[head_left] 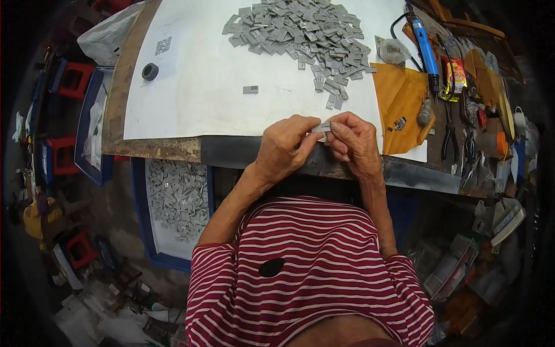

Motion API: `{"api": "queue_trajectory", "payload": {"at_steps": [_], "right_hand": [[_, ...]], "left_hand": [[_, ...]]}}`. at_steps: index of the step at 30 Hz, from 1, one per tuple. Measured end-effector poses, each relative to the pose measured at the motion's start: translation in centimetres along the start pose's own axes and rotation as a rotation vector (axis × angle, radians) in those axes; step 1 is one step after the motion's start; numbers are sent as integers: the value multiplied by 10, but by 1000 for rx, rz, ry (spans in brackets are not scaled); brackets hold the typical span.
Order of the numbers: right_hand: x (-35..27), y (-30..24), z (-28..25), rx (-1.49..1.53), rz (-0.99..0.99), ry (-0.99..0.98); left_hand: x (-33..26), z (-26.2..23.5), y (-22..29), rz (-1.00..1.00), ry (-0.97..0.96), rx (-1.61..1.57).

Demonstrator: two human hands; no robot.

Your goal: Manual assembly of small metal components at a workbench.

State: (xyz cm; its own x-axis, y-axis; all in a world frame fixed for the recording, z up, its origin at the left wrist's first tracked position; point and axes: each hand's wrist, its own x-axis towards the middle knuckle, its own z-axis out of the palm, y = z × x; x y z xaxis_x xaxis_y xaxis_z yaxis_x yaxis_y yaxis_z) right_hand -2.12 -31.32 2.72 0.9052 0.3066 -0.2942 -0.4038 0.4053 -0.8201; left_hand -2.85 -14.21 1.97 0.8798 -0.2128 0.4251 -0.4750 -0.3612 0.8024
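Observation:
Over the table's near edge, my left hand (287,143) and my right hand (354,139) meet, thumbs and fingers pinching one small grey rectangular piece (324,126) between them. Part of that piece is hidden by the fingertips. Farther off, a large heap of similar grey pieces (300,34) lies on the white sheet (191,104), and a few strays trail from it toward my right hand. One single grey piece (250,89) lies apart, left of the heap.
A dark round roll (150,72) sits at the sheet's left. To the right are brown paper (399,92), a blue electric screwdriver (425,49), a bag of small parts (392,51) and pliers (449,139). Below left, a blue tray (151,246) holds many grey pieces.

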Motion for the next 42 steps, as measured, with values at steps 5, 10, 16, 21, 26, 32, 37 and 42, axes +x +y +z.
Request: {"api": "queue_trajectory", "payload": {"at_steps": [5, 10, 16, 21, 26, 32, 37, 42], "right_hand": [[2, 2, 2, -16, 0, -25], [-9, 3, -5, -163, -42, 4], [-44, -3, -14, -564, 119, -180], [-61, 4, -22, -739, 139, -271], [-62, 8, -25, -701, 134, -270], [-62, 9, -27, -688, 79, -272], [-62, 8, -27, -678, 108, -255], [-62, 6, -28, -704, 76, -261]], "left_hand": [[5, -23, -4, -135, 95, -24], [14, -65, -38, -272, 232, -9], [21, -92, -81, -353, 209, 295], [16, -92, -90, -354, 219, 251], [14, -94, -89, -346, 197, 237], [14, -96, -84, -324, 148, 268], [18, -95, -78, -331, 111, 339], [47, -56, -43, -198, 117, 299]]}}
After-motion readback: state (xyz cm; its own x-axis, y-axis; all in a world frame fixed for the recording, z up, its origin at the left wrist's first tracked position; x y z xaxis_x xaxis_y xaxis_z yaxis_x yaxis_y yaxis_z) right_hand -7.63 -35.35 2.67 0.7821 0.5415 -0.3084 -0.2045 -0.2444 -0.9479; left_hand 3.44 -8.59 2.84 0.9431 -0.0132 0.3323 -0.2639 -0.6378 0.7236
